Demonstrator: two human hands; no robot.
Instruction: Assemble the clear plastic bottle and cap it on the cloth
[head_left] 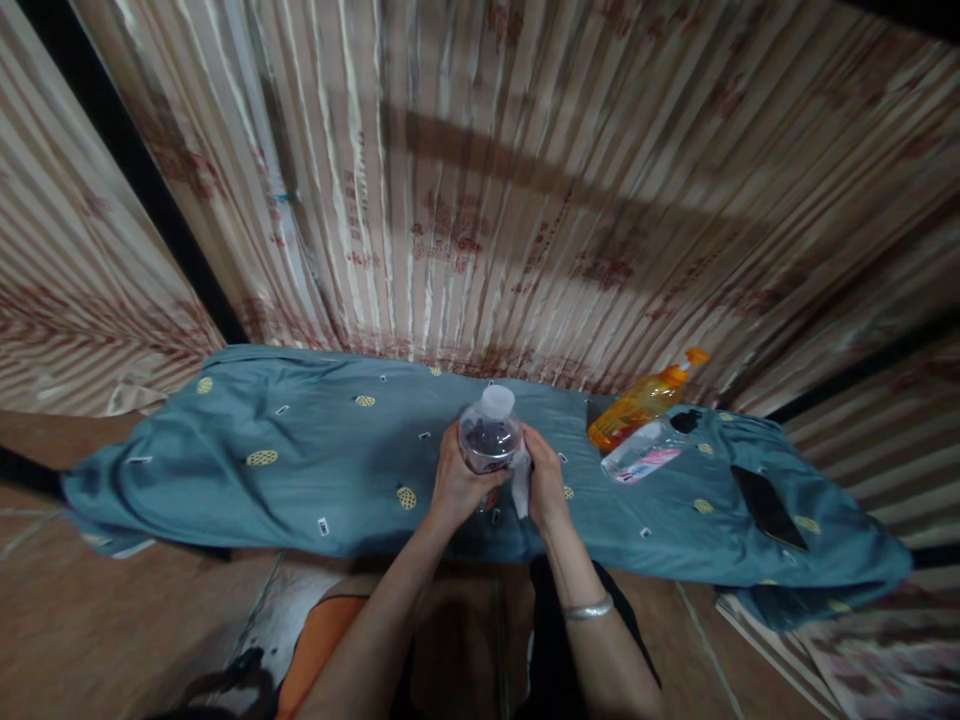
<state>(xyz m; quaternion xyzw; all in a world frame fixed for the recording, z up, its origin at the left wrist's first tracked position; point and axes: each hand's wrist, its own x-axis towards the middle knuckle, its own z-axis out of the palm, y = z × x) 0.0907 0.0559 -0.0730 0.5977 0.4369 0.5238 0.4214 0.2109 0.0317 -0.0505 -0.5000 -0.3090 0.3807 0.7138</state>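
A clear plastic bottle [489, 432] with a white cap stands upright in the middle of the cloth-covered bench. My left hand [454, 482] is wrapped around the bottle's left and front side, its thumb across the front. On the bottle's right side, my right hand [544, 472] presses a white cloth or tissue [520, 482] against it. The fingers of my right hand are partly hidden behind the bottle and the white piece. A silver bangle [589, 608] circles my right wrist.
An orange pump bottle [637, 408] and a clear bottle with a black top [645, 452] lie to the right. Further right lies a dark phone-like slab [768, 508]. Blue pineapple-print cloth [300, 500] covers the bench. Striped curtain [465, 200] hangs behind; dark poles [142, 190] frame it.
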